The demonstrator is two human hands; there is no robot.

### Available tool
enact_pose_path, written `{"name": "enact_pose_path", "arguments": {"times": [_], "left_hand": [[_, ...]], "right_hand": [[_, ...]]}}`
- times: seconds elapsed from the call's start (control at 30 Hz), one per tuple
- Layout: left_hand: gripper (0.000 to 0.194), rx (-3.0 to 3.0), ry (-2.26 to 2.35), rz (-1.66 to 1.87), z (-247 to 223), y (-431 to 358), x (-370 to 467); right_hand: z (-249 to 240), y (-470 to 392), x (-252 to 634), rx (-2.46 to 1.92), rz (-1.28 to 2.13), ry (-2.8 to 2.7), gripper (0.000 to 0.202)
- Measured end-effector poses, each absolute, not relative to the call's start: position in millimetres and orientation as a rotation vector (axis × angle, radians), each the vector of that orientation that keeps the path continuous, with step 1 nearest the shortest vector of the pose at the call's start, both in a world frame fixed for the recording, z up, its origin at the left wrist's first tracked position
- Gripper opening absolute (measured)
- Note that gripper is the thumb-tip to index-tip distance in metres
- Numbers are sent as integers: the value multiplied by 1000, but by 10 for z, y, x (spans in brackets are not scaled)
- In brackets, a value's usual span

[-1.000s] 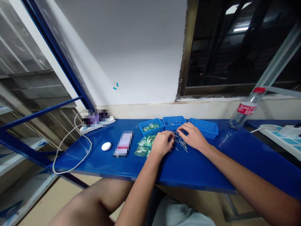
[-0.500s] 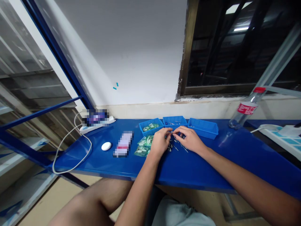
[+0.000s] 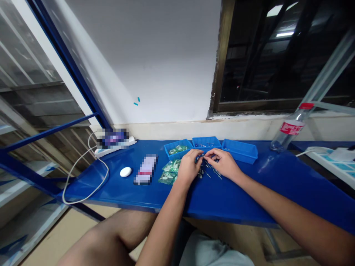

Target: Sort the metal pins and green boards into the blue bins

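My left hand (image 3: 190, 164) and my right hand (image 3: 222, 162) meet above the blue table, fingertips nearly touching. Both are pinched closed around something too small to make out. Beneath and between them lie several thin metal screws or pins (image 3: 217, 172), partly covered by my fingers. Just left of my left hand are green plastic packets (image 3: 169, 172). Behind my hands stand three blue bins: the left bin (image 3: 167, 151) has green packets in it, the middle bin (image 3: 206, 140) holds a few thin metal pieces, and the right bin (image 3: 241, 154) sits behind my right hand.
A blurred-out flat pale object (image 3: 146, 170) and a white oval thing (image 3: 125, 172) lie on the blue table (image 3: 235, 201) to the left, near a looped white cable (image 3: 107, 177). A plastic bottle (image 3: 291, 128) stands back right, by a power strip (image 3: 332, 159).
My fingertips have shifted slightly at the pinch; the small shiny bit between them shows less now. Everything else stays in place.
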State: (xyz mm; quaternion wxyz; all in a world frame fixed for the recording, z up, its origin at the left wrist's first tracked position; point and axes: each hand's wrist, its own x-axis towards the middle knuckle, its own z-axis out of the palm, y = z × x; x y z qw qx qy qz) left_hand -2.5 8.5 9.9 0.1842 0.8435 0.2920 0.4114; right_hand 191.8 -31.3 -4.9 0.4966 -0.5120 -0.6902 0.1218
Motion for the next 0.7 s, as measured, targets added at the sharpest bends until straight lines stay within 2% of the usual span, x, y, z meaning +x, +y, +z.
{"name": "enact_pose_path", "arguments": {"times": [0.17, 0.43, 0.7], "left_hand": [[28, 2405, 892, 1132, 147, 37, -27], [18, 2220, 928, 1150, 184, 43, -13], [12, 2277, 971, 1089, 130, 65, -30]], "right_hand": [[-17, -338, 1916, -1237, 162, -1685, 9], [-13, -354, 1882, -1143, 274, -1784, 8], [-14, -339, 1888, -1201, 323, -1705, 16]]}}
